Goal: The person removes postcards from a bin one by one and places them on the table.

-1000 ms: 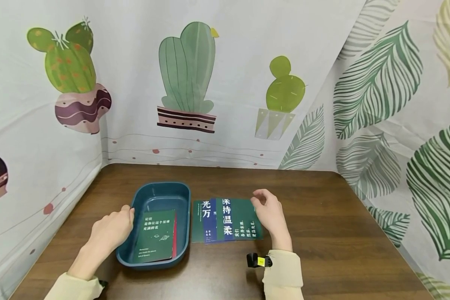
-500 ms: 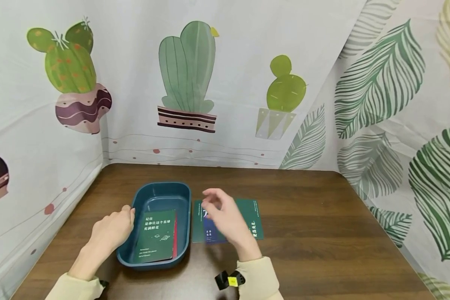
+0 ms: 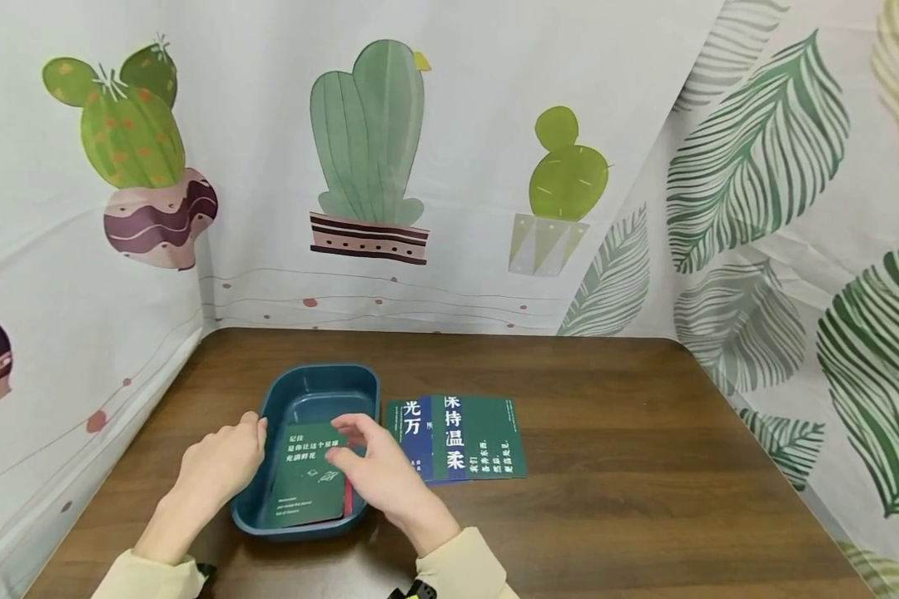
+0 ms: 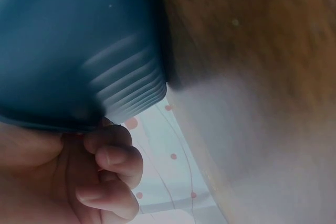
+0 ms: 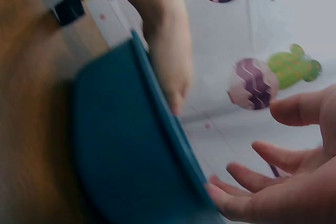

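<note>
My left hand (image 3: 221, 459) grips the left rim of a blue plastic tub (image 3: 322, 381). In the left wrist view, its fingers (image 4: 119, 157) curl under the edge beside the tub's ribbed end. Inside the tub lies a dark green card (image 3: 307, 482) with white writing and small planets, over a red one (image 3: 348, 499) that peeks out at its right. Above the tub's right side hovers my right hand (image 3: 385, 474), fingers spread and loosely bent, with nothing in them. The right wrist view shows its fingertips (image 5: 218, 195) by the tub's rim. It partly covers the green card's right edge.
Just right of the tub, several overlapping cards lie on the brown wooden table (image 3: 629, 433): a green one (image 3: 498, 437) with large white characters and a blue one (image 3: 414, 428). Behind the table hangs a white cloth (image 3: 479, 166) printed with cacti and leaves.
My right hand has moved left from the right end of the cards on the table, across them, to above the tub. My left hand has stayed on the rim.
</note>
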### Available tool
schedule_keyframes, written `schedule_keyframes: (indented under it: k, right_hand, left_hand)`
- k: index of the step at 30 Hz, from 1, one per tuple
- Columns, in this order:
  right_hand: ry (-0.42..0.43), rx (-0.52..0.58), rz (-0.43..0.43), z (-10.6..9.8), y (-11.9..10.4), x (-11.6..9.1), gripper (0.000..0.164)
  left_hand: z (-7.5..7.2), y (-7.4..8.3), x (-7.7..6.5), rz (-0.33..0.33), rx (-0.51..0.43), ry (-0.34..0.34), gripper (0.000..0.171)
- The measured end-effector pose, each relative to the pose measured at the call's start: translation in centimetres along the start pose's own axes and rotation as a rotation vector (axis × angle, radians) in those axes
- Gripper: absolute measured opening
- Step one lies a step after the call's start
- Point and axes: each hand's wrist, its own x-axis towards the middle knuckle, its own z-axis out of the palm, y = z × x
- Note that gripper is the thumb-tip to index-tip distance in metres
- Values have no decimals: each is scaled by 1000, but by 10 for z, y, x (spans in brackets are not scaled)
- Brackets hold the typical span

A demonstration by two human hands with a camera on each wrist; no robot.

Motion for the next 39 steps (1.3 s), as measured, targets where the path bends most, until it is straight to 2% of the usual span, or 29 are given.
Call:
schedule_keyframes:
  k: [5, 10, 13, 19, 24, 32, 35, 39]
  right_hand:
    - [74, 88, 42, 21, 0, 5, 41]
    - [226, 215, 177, 35, -2, 20, 58]
    - [273, 254, 241, 39, -5, 30, 68]
    - [243, 241, 324, 38, -5, 42, 85]
    - [213, 251, 406, 41, 2, 51, 90]
    - [270, 359, 470, 46, 6, 64, 98]
    - [260, 347, 481, 45, 8, 65, 98]
    - [225, 269, 483, 44, 9, 65, 94]
  left_hand:
    - [0, -3, -1, -3, 0, 10, 32]
    - [1, -2, -1, 17, 0, 19, 32]
    - [2, -2, -1, 22, 5, 28, 31]
    - [3, -1, -1, 32, 1, 32, 31]
    - [2, -2, -2, 22, 0, 34, 31]
    - [3, -4, -1, 16, -6, 21, 31]
    - [3, -4, -2, 21, -6, 23, 31]
    - [3, -4, -1, 30, -4, 37, 31]
